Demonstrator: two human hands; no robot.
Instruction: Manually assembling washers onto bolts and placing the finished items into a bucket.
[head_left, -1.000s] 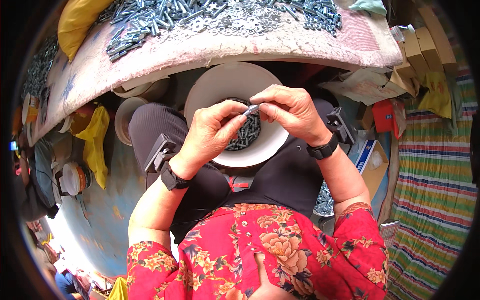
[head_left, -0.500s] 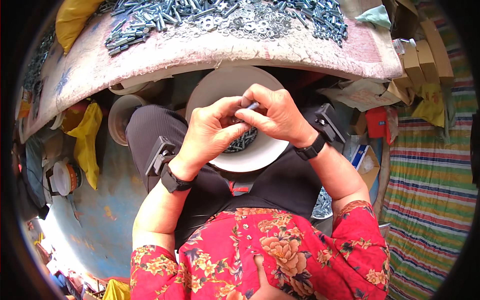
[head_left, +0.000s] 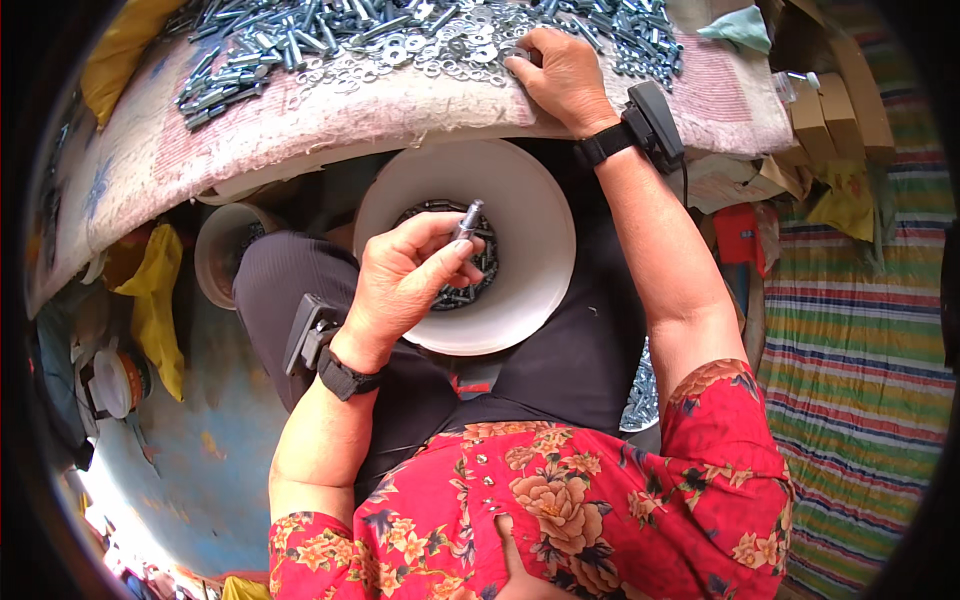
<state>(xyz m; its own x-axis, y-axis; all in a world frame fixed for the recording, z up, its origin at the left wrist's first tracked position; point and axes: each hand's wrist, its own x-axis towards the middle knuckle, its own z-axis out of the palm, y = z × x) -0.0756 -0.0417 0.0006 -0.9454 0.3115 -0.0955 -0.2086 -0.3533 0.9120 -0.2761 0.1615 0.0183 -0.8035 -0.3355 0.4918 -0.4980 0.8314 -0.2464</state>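
Between the thumb and fingers of my left hand (head_left: 395, 280) stands a dark metal anchor bolt (head_left: 467, 220), its narrow end tilted up. It is over a white bucket (head_left: 535, 290) between my legs, with several assembled bolts (head_left: 463, 296) at the bottom. My right hand (head_left: 570, 85) reaches onto the cloth-covered table and pinches a flat washer (head_left: 515, 56) at the edge of the loose washers (head_left: 430, 58). Its other fingers are curled.
Metal sleeves (head_left: 235, 80) pile up left of the washers, and small nuts (head_left: 645, 62) lie to the right. A smaller bucket (head_left: 215, 255) stands by my left knee. Cardboard boxes (head_left: 840, 115) and a striped sheet (head_left: 860, 370) are on the right.
My hands were together over the bucket; now they are apart. The right has moved up to the washers on the table, while the left keeps the anchor bolt over the bucket.
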